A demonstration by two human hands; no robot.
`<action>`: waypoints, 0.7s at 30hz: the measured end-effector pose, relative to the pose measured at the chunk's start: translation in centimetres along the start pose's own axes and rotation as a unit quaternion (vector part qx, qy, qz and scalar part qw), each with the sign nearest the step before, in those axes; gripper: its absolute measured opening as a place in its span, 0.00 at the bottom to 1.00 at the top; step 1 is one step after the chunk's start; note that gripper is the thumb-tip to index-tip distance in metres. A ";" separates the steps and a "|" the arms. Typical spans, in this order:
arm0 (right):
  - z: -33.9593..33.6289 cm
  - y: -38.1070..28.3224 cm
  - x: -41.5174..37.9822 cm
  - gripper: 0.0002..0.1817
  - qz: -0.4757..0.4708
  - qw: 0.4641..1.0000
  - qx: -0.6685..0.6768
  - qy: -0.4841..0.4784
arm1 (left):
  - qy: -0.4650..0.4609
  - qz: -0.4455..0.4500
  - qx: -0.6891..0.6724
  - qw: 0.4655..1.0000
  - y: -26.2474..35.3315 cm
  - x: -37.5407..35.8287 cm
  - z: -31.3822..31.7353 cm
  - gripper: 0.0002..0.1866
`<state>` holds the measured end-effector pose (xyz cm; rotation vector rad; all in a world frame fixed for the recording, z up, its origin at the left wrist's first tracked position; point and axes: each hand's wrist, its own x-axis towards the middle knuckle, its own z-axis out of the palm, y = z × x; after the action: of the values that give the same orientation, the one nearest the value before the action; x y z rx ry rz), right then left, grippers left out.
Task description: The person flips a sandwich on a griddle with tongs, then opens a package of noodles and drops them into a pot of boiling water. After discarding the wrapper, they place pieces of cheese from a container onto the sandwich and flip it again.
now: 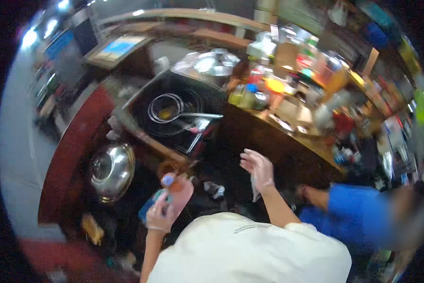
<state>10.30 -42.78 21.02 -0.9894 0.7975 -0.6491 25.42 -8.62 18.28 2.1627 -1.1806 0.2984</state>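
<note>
Pink container (182, 194), blurred, is in the left hand (159, 218), fingers closed on it, on the stove's (138, 111) near side; a steady, light grip suits it. Nearer than the stove and rightward, the right hand (260, 170) is empty, fingers loosely spread.

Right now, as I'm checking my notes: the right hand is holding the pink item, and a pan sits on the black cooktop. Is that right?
Not quite: the head view shows the left hand holding the pink item. The pan does sit on the black cooktop.
</note>
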 end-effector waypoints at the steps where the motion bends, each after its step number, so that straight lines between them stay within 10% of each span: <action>1: 1.0 0.9 -0.2 0.17 0.000 1.000 0.004 -0.017 | -0.022 -0.014 -0.037 0.999 0.1 -0.5 -0.9 0.21; 6: 7.2 2.6 -0.8 0.18 -0.044 0.993 -0.057 -0.089 | -0.093 -0.298 -0.035 0.949 -1.4 -5.4 -5.8 0.26; 21: 19.7 8.3 -4.4 0.15 -0.264 0.908 -0.136 -0.296 | -0.150 -0.563 0.009 0.813 -4.2 -19.9 -15.4 0.27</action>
<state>25.01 -26.68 21.04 -1.5870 0.0667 -0.6483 19.16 16.12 18.71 2.5650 0.1395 -0.5692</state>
